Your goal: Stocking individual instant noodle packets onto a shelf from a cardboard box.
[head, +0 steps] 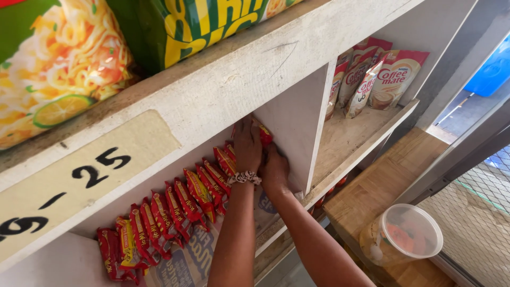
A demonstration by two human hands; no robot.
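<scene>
Both my hands reach into a white wooden shelf compartment. My left hand (247, 144), with a beaded bracelet on the wrist, lies flat against a red packet (264, 134) at the right end of the row. My right hand (274, 169) presses beside it, low against the white divider (295, 125). A row of several red and yellow noodle packets (175, 204) stands on edge across the shelf, leaning left. The fingers of both hands are partly hidden behind the packets, so the grip is unclear.
Large green and orange noodle bags (58, 58) sit on the shelf above. Several red and white creamer pouches (372, 77) stand in the compartment to the right. A clear lidded plastic jar (402, 234) rests on a wooden bench (382, 180) below right. Wire mesh (473, 212) is at right.
</scene>
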